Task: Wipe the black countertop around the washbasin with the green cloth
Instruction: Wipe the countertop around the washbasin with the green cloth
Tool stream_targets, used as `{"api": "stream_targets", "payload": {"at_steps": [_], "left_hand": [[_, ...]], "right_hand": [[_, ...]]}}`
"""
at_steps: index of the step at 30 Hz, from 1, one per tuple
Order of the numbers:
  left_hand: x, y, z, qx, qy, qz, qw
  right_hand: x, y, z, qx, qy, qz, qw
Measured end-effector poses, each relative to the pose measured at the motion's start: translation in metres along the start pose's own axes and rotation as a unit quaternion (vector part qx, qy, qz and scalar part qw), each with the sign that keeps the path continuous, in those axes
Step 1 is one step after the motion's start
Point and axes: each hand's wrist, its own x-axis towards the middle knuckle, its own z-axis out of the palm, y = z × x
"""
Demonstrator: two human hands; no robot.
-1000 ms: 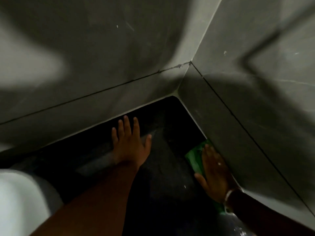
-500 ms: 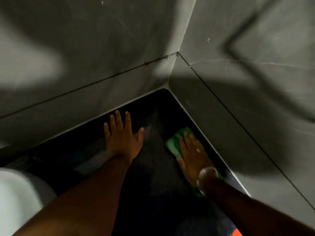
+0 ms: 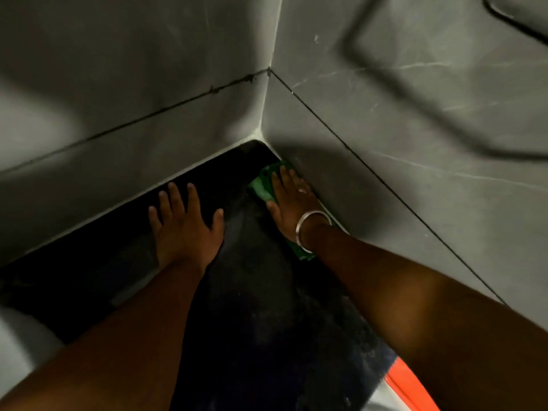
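Observation:
The black countertop (image 3: 261,307) runs into a corner between two grey walls. My right hand (image 3: 292,204), with a silver bangle on the wrist, presses flat on the green cloth (image 3: 264,185), which lies against the right wall close to the corner. Part of the cloth pokes out behind the wrist. My left hand (image 3: 185,225) rests flat on the countertop with fingers spread, holding nothing, a little left of the cloth. The white washbasin (image 3: 20,348) shows only as a pale rim at the lower left.
Grey tiled walls (image 3: 385,173) with dark grout lines close the counter at the back and right. An orange object (image 3: 406,387) sits at the bottom right edge by the counter's front.
My right hand has slid the green cloth forward along the right wall toward the corner. My left hand has stayed planted on the counter.

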Motion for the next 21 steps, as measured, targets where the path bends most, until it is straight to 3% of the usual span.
{"api": "stream_targets", "payload": {"at_steps": [7, 9, 14, 21], "left_hand": [[-0.013, 0.000, -0.005, 0.009, -0.034, 0.014, 0.999], [-0.041, 0.009, -0.009, -0.013, -0.037, 0.024, 0.999], [-0.115, 0.010, -0.002, -0.021, -0.026, 0.008, 0.999], [-0.117, 0.011, 0.008, -0.001, 0.010, 0.003, 1.000]], "right_hand": [[-0.249, 0.093, 0.029, 0.020, -0.036, 0.054, 0.998], [-0.286, 0.104, 0.029, 0.013, -0.053, 0.060, 0.997], [-0.249, 0.077, 0.027, -0.002, -0.023, 0.045, 0.999], [-0.100, 0.021, 0.019, -0.002, 0.006, -0.031, 0.999]]}}
